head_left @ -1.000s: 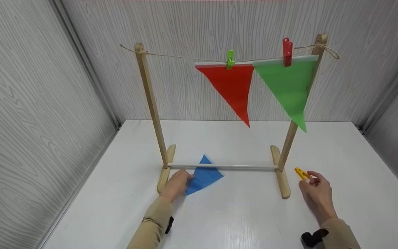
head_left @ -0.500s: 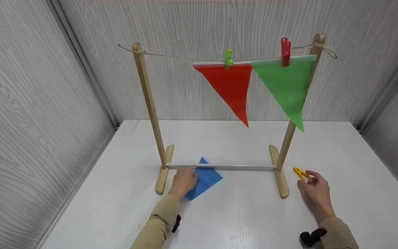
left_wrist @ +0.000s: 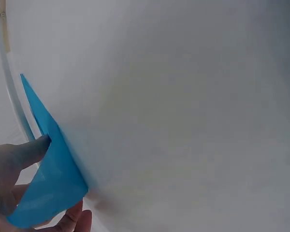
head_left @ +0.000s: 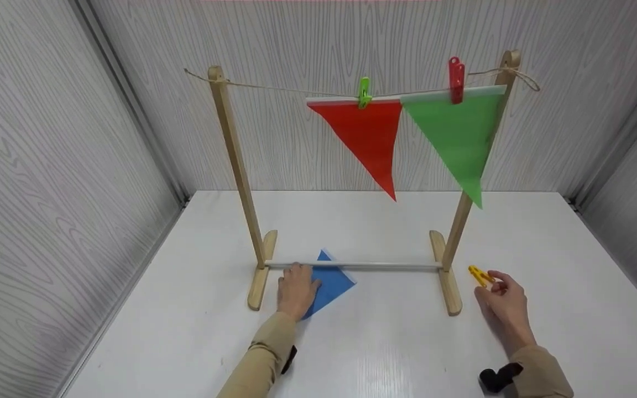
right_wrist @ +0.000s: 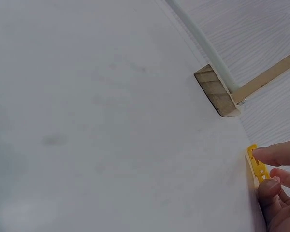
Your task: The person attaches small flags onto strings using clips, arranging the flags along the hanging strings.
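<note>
My left hand [head_left: 297, 290] is at the blue triangular pennant [head_left: 334, 283], low by the stand's left foot. In the left wrist view the thumb lies on the pennant's near face [left_wrist: 55, 181] and fingers show behind it, so the cloth is pinched and partly lifted. Part of the pennant reaches under or behind the white crossbar; which one I cannot tell. Over on the right, my right hand [head_left: 509, 304] pinches a yellow clothespin [head_left: 480, 275] between thumb and fingers, just above or on the table. The right wrist view shows that clothespin [right_wrist: 257, 163] at the fingertips.
A wooden stand [head_left: 235, 166] with a white crossbar [head_left: 385, 266] spans the table. From its string [head_left: 280, 88] hang a red pennant [head_left: 371, 138] under a lime clothespin [head_left: 364, 93] and a green pennant [head_left: 459, 132] under a red clothespin [head_left: 456, 80]. Grey walls enclose the table.
My left hand has shifted slightly right and forward over the blue pennant, covering more of its left side. The right hand stays put with the yellow clothespin. The head view has drifted slightly.
</note>
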